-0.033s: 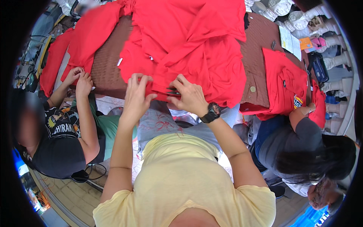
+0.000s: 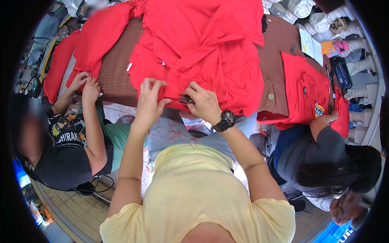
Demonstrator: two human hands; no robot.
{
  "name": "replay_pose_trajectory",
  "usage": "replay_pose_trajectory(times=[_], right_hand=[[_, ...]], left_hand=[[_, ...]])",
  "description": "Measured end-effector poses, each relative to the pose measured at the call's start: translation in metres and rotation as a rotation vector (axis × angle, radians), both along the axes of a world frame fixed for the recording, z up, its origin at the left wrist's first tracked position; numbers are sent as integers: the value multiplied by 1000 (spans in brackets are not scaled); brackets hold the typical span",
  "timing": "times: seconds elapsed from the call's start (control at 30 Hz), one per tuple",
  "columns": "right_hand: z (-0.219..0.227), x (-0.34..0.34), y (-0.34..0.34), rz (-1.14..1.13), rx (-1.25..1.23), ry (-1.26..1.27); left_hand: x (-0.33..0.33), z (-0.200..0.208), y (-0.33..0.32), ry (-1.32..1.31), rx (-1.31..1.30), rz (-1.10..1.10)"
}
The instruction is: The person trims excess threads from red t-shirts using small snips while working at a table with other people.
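A big heap of red garments (image 2: 202, 48) lies on a brown table (image 2: 115, 73) in front of me. My left hand (image 2: 149, 101) pinches the near edge of the red garment, fingers bent over the cloth. My right hand (image 2: 204, 103), with a black watch (image 2: 227, 119) on the wrist, holds small dark thread snips (image 2: 185, 99) against that same edge, close to my left fingers. The snips' tip is mostly hidden between my hands.
A person on my left (image 2: 60, 137) handles another red cloth (image 2: 65, 60) with both hands. On my right, a person in a grey shirt (image 2: 320, 146) works on a red garment (image 2: 304, 93). Papers and a dark pouch (image 2: 340, 73) lie at the table's far right.
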State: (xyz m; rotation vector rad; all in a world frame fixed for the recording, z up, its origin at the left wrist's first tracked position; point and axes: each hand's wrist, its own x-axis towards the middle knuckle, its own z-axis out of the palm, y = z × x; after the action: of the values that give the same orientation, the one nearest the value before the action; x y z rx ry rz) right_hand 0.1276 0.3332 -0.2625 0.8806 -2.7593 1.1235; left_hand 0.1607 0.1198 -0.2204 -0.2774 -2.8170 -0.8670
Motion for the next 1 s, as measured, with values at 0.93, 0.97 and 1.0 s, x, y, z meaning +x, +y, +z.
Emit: replay_pose_trajectory(times=[0.93,0.97,1.0], right_hand=[[30,-54,47,-380,-204,88],[37,-49,44,-371,-232,129],[48,-45,38,-407,-300,160]], left_hand=[[-59,4,-10,424,-28,143],[-53,8,-2,495,-74,133],[-47,6,2,375,152,64]])
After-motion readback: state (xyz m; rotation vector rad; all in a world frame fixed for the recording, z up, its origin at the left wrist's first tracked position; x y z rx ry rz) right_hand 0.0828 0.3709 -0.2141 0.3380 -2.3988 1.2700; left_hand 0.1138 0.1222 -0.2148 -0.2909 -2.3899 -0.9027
